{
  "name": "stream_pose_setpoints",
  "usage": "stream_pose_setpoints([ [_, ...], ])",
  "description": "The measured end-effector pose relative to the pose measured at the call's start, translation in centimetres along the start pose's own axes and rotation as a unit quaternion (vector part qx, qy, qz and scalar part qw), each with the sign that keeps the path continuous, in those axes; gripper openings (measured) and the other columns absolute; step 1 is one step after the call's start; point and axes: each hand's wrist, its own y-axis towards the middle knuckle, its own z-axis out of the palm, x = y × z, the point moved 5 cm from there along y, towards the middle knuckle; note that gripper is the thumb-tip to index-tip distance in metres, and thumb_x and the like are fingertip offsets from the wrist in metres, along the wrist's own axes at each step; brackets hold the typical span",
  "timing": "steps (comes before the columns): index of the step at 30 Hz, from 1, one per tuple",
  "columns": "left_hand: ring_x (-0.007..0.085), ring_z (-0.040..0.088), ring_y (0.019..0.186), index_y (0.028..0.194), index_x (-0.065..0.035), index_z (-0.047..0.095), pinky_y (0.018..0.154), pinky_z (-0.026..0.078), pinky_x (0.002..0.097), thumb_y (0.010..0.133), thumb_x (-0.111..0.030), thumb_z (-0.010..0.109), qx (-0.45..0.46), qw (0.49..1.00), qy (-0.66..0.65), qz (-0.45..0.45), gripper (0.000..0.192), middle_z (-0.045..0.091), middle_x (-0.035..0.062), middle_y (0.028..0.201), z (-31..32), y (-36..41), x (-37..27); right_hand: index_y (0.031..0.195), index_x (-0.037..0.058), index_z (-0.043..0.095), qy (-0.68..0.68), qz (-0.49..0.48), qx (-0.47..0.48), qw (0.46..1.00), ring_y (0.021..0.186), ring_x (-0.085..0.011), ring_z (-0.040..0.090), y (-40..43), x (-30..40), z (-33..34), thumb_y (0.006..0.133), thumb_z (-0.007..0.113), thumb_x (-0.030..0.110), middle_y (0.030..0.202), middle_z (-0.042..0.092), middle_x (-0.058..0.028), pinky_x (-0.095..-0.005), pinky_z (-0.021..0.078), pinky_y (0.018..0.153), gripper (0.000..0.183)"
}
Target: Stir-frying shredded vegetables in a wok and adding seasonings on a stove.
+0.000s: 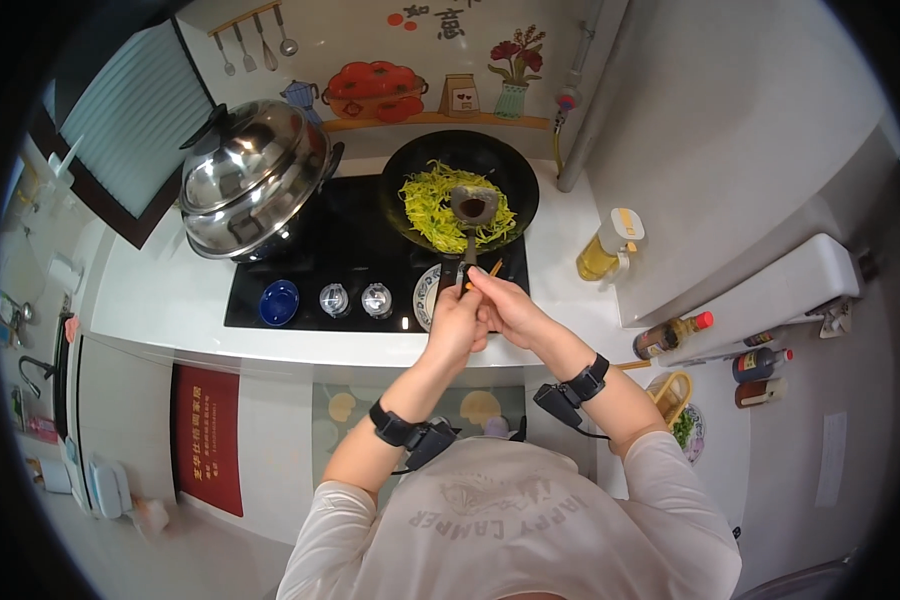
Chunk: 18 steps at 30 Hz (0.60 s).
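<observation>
A black wok (520,180) on the hob holds shredded yellow-green vegetable (429,204). Over the shreds is the grey head of a wok spatula (474,204), with a dark patch in its hollow. My left hand (454,322) is closed around the black wok handle (448,274). My right hand (516,306) grips the spatula's handle, its thumb and forefinger near the handle's black part. Both hands touch in front of the wok, so their fingers partly hide the handles. Beneath them lies a blue-patterned plate (424,298), partly covered, with chopsticks (496,267) beside my right hand.
A lidded steel steamer pot (251,180) stands at the hob's left. A blue dish (278,302) and two clear-covered knobs (355,301) line its front. To the right are an oil jug (607,251), a sauce bottle (667,337) and a plate of chopped greens (690,435).
</observation>
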Motion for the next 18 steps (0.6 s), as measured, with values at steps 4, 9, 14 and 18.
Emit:
stream_pose_setpoints([
  [4, 0.0079, 0.035, 0.038, 0.105, -0.0039, 0.042, 0.031, 0.024, 0.0244, 0.096, -0.019, 0.045, -0.04, 0.998, 0.036, 0.032, 0.018, 0.046, 0.0013, 0.063, 0.6, 0.1, 1.4, 0.087, 0.0049, 0.055, -0.024, 0.001, -0.057, 0.998, 0.039, -0.0155, 0.05, -0.2, 0.3, -0.5, 0.093, 0.053, 0.028, 0.063, 0.057, -0.0059, -0.03, 0.0433, 0.038, 0.024],
  [9, 0.0093, 0.041, 0.042, 0.133, 0.003, 0.028, 0.036, 0.033, 0.0239, 0.096, -0.026, 0.048, 0.007, 0.987, 0.159, 0.015, 0.051, 0.051, 0.0048, 0.068, 0.6, -1.0, 1.1, 0.089, 0.0021, 0.055, -0.072, 0.007, -0.051, 0.996, 0.045, -0.0174, 0.053, -0.7, 1.4, -0.7, 0.091, 0.053, 0.024, 0.068, 0.059, -0.0067, -0.0288, 0.0444, 0.041, 0.022],
  [14, 0.008, 0.046, 0.048, 0.141, 0.0076, 0.017, 0.044, 0.037, 0.0221, 0.093, -0.033, 0.055, 0.049, 0.963, 0.244, 0.102, 0.074, 0.058, 0.0024, 0.07, -0.8, -3.6, -1.2, 0.095, 0.0005, 0.051, -0.056, 0.015, -0.088, 0.994, 0.059, -0.0197, 0.062, 0.4, 1.3, -1.1, 0.09, 0.052, 0.018, 0.083, 0.063, -0.0118, -0.0292, 0.0503, 0.05, 0.018],
  [18, 0.006, 0.045, 0.049, 0.141, 0.0029, 0.023, 0.044, 0.036, 0.0208, 0.092, -0.03, 0.058, 0.017, 0.97, 0.23, 0.075, 0.069, 0.056, 0.0011, 0.067, -3.7, -5.4, -2.8, 0.096, -0.0004, 0.046, -0.121, 0.024, -0.082, 0.989, 0.055, -0.0182, 0.061, 2.6, 1.5, -1.6, 0.091, 0.05, 0.018, 0.084, 0.065, -0.0135, -0.0285, 0.0506, 0.048, 0.019],
])
